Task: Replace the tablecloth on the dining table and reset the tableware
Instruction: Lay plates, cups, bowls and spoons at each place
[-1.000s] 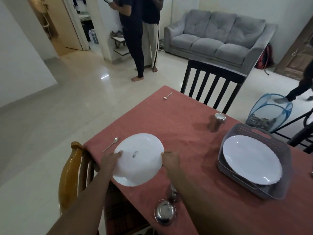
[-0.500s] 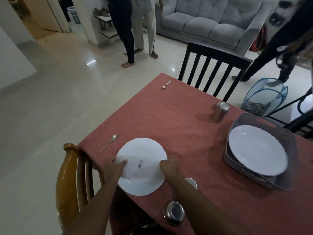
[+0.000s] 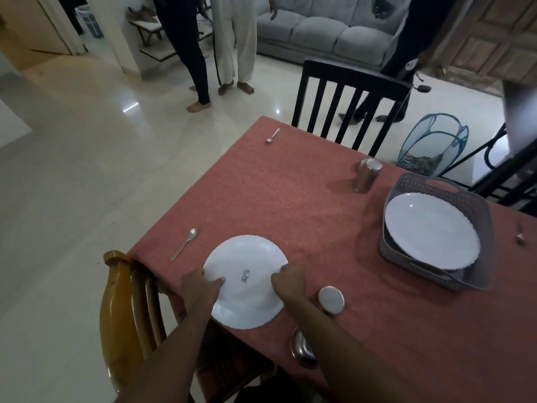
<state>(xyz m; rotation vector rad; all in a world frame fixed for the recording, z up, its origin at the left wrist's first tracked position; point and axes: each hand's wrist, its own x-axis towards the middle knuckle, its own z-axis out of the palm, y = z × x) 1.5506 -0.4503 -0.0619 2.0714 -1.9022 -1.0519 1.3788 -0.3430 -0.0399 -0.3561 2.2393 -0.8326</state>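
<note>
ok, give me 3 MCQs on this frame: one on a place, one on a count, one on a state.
1. Where is the second white plate?
A. in the grey basket
B. on the sofa
C. on the floor

2. How many spoons lie left of the held plate?
A. none
B. one
C. three

3. How is the held plate?
A. stacked in the basket
B. upside down
C. broken

Key: 1 A, the basket wall rings it. 2 B, a single spoon beside it. 3 B, a printed maker's mark shows on top while the left hand and right hand grip its edges.
</note>
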